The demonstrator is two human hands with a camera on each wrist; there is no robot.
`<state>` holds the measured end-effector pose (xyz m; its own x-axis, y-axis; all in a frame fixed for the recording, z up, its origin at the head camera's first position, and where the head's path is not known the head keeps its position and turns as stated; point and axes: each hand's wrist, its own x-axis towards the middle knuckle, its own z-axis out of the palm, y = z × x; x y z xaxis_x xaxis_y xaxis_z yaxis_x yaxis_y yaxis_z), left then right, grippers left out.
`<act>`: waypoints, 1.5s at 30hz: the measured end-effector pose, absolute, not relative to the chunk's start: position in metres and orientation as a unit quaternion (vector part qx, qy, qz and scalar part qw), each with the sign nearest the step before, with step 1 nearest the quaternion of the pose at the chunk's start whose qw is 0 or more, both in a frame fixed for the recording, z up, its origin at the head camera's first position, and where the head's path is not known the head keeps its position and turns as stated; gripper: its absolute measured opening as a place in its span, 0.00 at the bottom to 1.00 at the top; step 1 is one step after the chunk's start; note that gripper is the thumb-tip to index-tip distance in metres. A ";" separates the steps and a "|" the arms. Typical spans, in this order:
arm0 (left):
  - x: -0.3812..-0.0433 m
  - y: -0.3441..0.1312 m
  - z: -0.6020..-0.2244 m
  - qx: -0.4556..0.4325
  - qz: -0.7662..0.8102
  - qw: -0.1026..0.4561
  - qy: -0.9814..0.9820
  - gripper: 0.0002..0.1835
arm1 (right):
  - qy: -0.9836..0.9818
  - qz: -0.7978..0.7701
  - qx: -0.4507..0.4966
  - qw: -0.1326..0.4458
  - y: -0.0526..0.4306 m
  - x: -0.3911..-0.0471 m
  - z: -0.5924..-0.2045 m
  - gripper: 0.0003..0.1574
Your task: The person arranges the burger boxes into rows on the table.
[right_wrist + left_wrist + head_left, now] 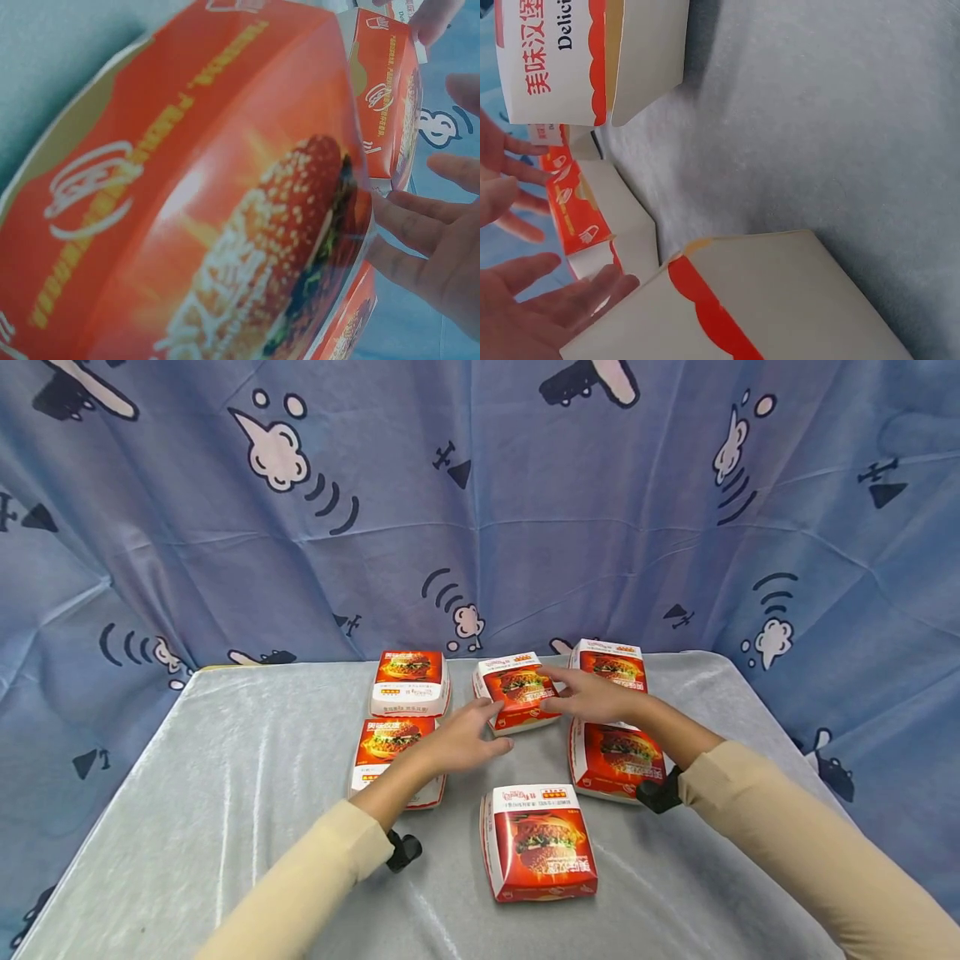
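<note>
A red and white burger box [517, 689] sits at the back middle of the table, slightly turned, with a burger picture on its lid. My left hand [471, 739] reaches to its left front side, fingertips overlapping its edge in the head view. From the right, my right hand [588, 695] extends over the same box's right side, fingers spread. The left wrist view has the fingers of my left hand [547, 307] loosely extended near this box [581, 206]. In the right wrist view, the fingers of my right hand [442, 240] are nearly straight beside the box [386, 97].
Two burger boxes stand one behind the other on the left, the back one [408, 683] and the front one [382, 752]. Another pair, back [611, 660] and front [618, 760], stands right. One box [542, 843] lies nearer on the grey tablecloth [187, 802]. A patterned blue curtain [375, 485] hangs behind.
</note>
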<state>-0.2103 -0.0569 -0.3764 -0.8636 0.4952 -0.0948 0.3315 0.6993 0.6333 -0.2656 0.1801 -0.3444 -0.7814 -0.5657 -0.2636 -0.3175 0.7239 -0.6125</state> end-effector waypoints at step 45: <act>-0.206 -0.038 -0.378 0.204 0.282 0.096 0.933 0.36 | 0.950 -0.178 -0.214 0.143 0.163 -0.267 -0.345 0.36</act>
